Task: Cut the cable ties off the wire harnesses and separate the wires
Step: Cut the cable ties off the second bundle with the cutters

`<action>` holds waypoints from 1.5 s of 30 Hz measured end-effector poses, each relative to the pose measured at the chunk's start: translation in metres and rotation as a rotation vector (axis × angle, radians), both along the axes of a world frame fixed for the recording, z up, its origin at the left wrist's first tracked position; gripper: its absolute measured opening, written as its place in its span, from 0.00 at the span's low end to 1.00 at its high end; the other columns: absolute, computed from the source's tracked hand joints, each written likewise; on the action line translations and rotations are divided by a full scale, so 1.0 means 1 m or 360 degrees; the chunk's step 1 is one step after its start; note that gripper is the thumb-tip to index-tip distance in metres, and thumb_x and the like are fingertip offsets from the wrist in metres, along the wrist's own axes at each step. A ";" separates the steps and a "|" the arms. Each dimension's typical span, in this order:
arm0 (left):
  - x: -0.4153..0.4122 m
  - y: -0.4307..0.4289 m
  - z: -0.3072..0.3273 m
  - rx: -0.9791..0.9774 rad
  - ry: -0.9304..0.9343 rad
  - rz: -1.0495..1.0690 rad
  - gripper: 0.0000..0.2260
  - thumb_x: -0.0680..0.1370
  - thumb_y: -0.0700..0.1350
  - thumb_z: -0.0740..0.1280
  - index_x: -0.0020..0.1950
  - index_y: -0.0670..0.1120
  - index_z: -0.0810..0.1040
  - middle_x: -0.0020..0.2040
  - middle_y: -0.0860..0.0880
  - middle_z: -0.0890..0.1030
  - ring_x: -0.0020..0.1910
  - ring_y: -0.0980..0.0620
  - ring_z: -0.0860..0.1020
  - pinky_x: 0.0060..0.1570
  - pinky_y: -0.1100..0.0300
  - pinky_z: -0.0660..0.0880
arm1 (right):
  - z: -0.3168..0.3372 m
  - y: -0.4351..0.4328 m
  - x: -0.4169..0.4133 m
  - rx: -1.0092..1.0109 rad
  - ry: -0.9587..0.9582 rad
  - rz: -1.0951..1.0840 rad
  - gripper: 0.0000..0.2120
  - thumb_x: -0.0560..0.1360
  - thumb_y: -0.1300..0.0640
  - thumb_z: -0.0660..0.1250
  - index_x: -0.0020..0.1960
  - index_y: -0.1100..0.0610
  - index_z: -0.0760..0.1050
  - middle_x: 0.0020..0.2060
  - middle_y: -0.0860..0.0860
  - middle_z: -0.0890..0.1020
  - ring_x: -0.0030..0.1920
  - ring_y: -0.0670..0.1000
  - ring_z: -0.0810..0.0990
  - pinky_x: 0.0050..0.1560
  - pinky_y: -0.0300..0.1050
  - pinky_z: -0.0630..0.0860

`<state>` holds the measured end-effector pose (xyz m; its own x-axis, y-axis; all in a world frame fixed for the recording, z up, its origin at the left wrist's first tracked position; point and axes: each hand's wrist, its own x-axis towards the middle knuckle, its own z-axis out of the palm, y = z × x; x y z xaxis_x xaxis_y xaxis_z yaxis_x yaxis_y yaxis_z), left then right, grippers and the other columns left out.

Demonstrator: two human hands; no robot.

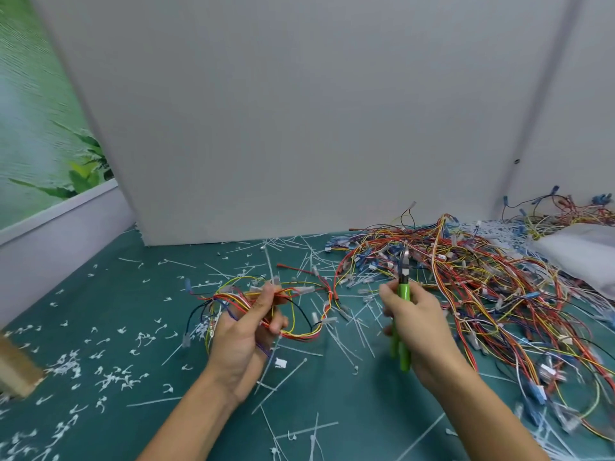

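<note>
Left hand [246,327] grips looped thin wires [301,334], right hand [421,324] green-handled cutters [404,291].

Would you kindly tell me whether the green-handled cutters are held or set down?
Held: the right hand grips the green-handled cutters by their handles.

No text, brand or number can be read anywhere. Pale tags on the wire pile [466,281] at three o'clock are too blurred.
</note>
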<state>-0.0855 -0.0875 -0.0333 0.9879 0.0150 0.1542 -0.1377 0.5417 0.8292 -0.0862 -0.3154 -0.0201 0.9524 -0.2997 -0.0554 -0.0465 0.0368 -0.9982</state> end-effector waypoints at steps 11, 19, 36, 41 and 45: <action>0.002 0.000 -0.013 0.0919 -0.0095 0.0396 0.12 0.79 0.56 0.65 0.50 0.52 0.85 0.34 0.43 0.82 0.32 0.52 0.77 0.42 0.56 0.75 | 0.005 0.021 -0.022 -0.0046 0.0253 0.0856 0.16 0.73 0.53 0.72 0.58 0.53 0.72 0.42 0.49 0.75 0.37 0.51 0.77 0.38 0.50 0.76; -0.001 -0.005 -0.015 0.1060 -0.0194 0.0170 0.12 0.77 0.51 0.65 0.55 0.47 0.80 0.28 0.48 0.76 0.30 0.54 0.75 0.37 0.63 0.73 | -0.006 0.018 -0.021 -0.1470 -0.0577 0.0741 0.37 0.63 0.44 0.66 0.73 0.35 0.68 0.48 0.28 0.72 0.43 0.38 0.73 0.49 0.38 0.72; -0.005 0.000 -0.012 0.1196 -0.0337 0.0015 0.10 0.83 0.42 0.61 0.62 0.46 0.77 0.30 0.51 0.75 0.35 0.53 0.75 0.46 0.63 0.73 | -0.004 0.013 -0.020 -0.1587 -0.0712 0.0712 0.34 0.65 0.54 0.66 0.72 0.39 0.74 0.51 0.40 0.78 0.56 0.48 0.74 0.62 0.48 0.70; -0.009 -0.004 -0.012 0.1167 -0.0331 -0.0048 0.13 0.79 0.47 0.61 0.61 0.46 0.78 0.30 0.51 0.75 0.35 0.54 0.75 0.47 0.66 0.72 | -0.007 0.015 -0.021 -0.1564 -0.0695 0.0711 0.31 0.66 0.55 0.65 0.68 0.38 0.76 0.47 0.38 0.77 0.49 0.46 0.74 0.54 0.47 0.74; -0.008 -0.004 -0.010 0.1120 -0.0326 -0.0022 0.11 0.79 0.47 0.62 0.53 0.43 0.80 0.31 0.50 0.78 0.38 0.54 0.77 0.51 0.63 0.72 | -0.011 0.017 -0.019 -0.1373 -0.0671 0.0709 0.26 0.70 0.59 0.65 0.64 0.39 0.77 0.39 0.36 0.75 0.38 0.47 0.74 0.39 0.39 0.70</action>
